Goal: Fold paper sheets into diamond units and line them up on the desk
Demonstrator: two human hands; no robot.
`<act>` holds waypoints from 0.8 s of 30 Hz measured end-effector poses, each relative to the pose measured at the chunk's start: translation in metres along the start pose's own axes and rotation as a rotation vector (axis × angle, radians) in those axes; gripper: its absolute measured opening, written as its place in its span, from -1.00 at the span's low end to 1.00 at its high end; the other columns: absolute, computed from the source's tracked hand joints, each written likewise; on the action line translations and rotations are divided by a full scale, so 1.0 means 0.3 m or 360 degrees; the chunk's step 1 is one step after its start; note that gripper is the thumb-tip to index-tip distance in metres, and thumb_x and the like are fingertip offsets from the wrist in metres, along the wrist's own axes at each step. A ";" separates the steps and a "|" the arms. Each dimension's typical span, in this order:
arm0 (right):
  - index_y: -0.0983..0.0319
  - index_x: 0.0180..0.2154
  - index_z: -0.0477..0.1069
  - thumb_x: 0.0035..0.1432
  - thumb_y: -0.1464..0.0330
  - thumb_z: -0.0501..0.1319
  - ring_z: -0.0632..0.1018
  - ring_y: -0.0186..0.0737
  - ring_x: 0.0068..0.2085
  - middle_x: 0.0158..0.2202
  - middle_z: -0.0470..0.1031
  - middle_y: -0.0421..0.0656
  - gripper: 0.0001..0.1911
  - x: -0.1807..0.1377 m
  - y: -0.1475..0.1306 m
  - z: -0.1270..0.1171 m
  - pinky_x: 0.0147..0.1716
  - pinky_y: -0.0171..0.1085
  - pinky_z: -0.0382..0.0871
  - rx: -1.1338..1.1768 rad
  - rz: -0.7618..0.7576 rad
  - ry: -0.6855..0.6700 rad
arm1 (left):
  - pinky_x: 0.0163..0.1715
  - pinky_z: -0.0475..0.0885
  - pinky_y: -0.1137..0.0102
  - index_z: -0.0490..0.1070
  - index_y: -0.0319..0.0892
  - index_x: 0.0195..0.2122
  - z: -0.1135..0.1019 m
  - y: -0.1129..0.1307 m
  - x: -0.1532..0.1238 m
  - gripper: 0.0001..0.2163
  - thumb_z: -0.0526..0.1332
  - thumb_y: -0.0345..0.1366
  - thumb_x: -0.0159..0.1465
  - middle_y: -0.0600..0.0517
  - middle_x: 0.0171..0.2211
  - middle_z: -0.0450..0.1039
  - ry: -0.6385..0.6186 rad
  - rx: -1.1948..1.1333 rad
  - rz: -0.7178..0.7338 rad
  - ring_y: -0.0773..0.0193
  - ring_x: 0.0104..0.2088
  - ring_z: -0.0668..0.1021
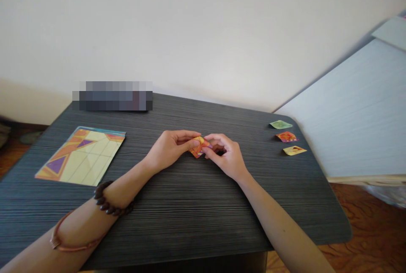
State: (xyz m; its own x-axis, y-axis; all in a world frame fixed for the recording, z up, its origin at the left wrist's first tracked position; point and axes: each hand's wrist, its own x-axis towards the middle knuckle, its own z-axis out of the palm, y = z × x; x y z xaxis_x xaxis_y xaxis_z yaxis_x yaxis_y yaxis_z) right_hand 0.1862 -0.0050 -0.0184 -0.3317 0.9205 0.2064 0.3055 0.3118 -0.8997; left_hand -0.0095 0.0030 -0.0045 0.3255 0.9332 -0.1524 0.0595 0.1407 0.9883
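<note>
A small folded piece of orange, yellow and purple patterned paper [198, 152] is pinched between both hands over the middle of the dark table. My left hand [169, 148] is closed, with its thumb pressed on the paper's upper left part. On the other side, my right hand [226, 154] grips the paper's right edge between thumb and fingers. Parts of the paper are hidden behind the fingers. A dark bead bracelet [109, 201] and a reddish-brown bangle circle my left forearm.
A stack of patterned paper sheets [91, 156] lies at the left of the table [177, 222]. Near the right edge sit a green folded paper [281, 125], an orange one [287, 136] and a yellow one [294, 150]. A blurred-out object [112, 96] stands at the back left, near the wall.
</note>
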 end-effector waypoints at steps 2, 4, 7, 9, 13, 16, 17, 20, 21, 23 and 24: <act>0.17 -0.11 0.32 0.10 0.28 0.24 0.53 -0.35 -0.49 -0.42 0.52 -0.23 -0.71 0.001 -0.001 0.002 -0.43 -0.33 0.44 0.0031 0.0010 0.0003 | -0.05 0.43 0.32 0.44 -0.22 -0.08 0.000 -0.001 -0.001 -0.65 0.28 -0.19 0.13 -0.02 -0.16 0.56 0.0003 -0.0023 0.0005 0.19 -0.15 0.58; 0.17 -0.12 0.31 0.09 0.28 0.24 0.54 -0.35 -0.49 -0.44 0.52 -0.24 -0.70 0.003 -0.004 0.004 -0.43 -0.33 0.44 0.0068 0.0016 0.0003 | -0.06 0.43 0.32 0.44 -0.22 -0.09 0.000 -0.001 -0.002 -0.65 0.29 -0.19 0.12 -0.03 -0.17 0.56 0.0004 -0.0048 0.0009 0.19 -0.16 0.58; 0.17 -0.13 0.31 0.09 0.29 0.25 0.54 -0.34 -0.48 -0.45 0.51 -0.24 -0.71 0.003 -0.008 0.005 -0.42 -0.32 0.45 0.0096 0.0016 0.0006 | -0.07 0.44 0.33 0.45 -0.22 -0.09 -0.002 0.001 -0.003 -0.65 0.30 -0.18 0.11 -0.03 -0.18 0.56 0.0004 -0.0070 0.0014 0.20 -0.18 0.59; 0.17 -0.14 0.31 0.09 0.29 0.25 0.55 -0.34 -0.48 -0.45 0.51 -0.24 -0.72 0.001 -0.009 0.006 -0.42 -0.32 0.46 0.0091 0.0015 0.0002 | -0.09 0.45 0.33 0.46 -0.22 -0.12 -0.002 0.002 -0.002 -0.65 0.31 -0.18 0.10 -0.04 -0.19 0.57 0.0001 -0.0061 0.0014 0.20 -0.21 0.59; 0.17 -0.16 0.31 0.10 0.29 0.24 0.55 -0.34 -0.47 -0.44 0.51 -0.23 -0.75 -0.002 -0.003 0.007 -0.41 -0.31 0.45 0.0063 0.0004 -0.0016 | -0.13 0.46 0.30 0.47 -0.23 -0.15 0.000 0.003 -0.001 -0.66 0.32 -0.18 0.08 -0.06 -0.21 0.57 0.0021 -0.0026 0.0017 0.18 -0.25 0.60; 0.16 -0.16 0.31 0.10 0.29 0.24 0.54 -0.34 -0.47 -0.44 0.51 -0.24 -0.75 -0.001 0.000 0.006 -0.42 -0.32 0.45 0.0049 -0.0003 -0.0023 | -0.15 0.47 0.28 0.47 -0.24 -0.16 0.006 0.002 -0.001 -0.67 0.31 -0.18 0.09 -0.07 -0.23 0.57 0.0026 -0.0028 0.0038 0.18 -0.26 0.60; 0.16 -0.15 0.31 0.10 0.29 0.23 0.54 -0.34 -0.47 -0.44 0.51 -0.24 -0.75 0.000 0.000 0.006 -0.42 -0.32 0.45 0.0045 -0.0011 -0.0024 | -0.16 0.47 0.29 0.47 -0.24 -0.16 0.008 0.002 -0.002 -0.68 0.31 -0.18 0.09 -0.07 -0.23 0.57 0.0029 -0.0035 0.0056 0.18 -0.26 0.60; 0.15 -0.13 0.33 0.11 0.31 0.23 0.54 -0.35 -0.48 -0.46 0.49 -0.26 -0.75 0.001 0.001 0.004 -0.43 -0.33 0.45 0.0013 -0.0067 -0.0011 | -0.19 0.48 0.31 0.45 -0.23 -0.17 0.013 -0.001 -0.005 -0.70 0.31 -0.21 0.10 -0.04 -0.26 0.58 0.0062 -0.0055 0.0162 0.21 -0.29 0.60; 0.14 -0.13 0.34 0.11 0.32 0.23 0.53 -0.36 -0.48 -0.45 0.49 -0.26 -0.75 0.001 0.002 0.003 -0.44 -0.34 0.45 -0.0008 -0.0091 -0.0001 | -0.20 0.49 0.31 0.45 -0.22 -0.18 0.014 -0.002 -0.007 -0.72 0.30 -0.21 0.12 -0.03 -0.28 0.58 0.0065 -0.0044 0.0203 0.22 -0.31 0.60; 0.14 -0.14 0.37 0.11 0.32 0.23 0.54 -0.36 -0.48 -0.43 0.49 -0.24 -0.76 -0.001 0.004 0.003 -0.45 -0.35 0.44 -0.0051 -0.0135 0.0016 | -0.21 0.49 0.32 0.46 -0.22 -0.22 0.014 -0.004 -0.010 -0.77 0.27 -0.21 0.14 -0.02 -0.32 0.57 0.0055 0.0012 0.0263 0.23 -0.33 0.59; 0.14 -0.15 0.38 0.11 0.32 0.23 0.54 -0.37 -0.48 -0.41 0.50 -0.23 -0.77 -0.002 0.006 0.002 -0.45 -0.35 0.44 -0.0070 -0.0152 0.0023 | -0.20 0.49 0.32 0.47 -0.22 -0.23 0.012 -0.004 -0.011 -0.78 0.26 -0.21 0.15 -0.01 -0.34 0.57 0.0042 0.0050 0.0277 0.23 -0.34 0.59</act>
State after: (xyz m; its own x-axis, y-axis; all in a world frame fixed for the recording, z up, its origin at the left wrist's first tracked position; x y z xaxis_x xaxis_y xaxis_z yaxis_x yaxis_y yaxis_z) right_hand 0.1862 -0.0050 -0.0204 -0.3482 0.8895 0.2960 0.3125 0.4078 -0.8579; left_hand -0.0071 -0.0015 -0.0052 0.3088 0.9509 0.0214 0.0344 -0.0337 0.9988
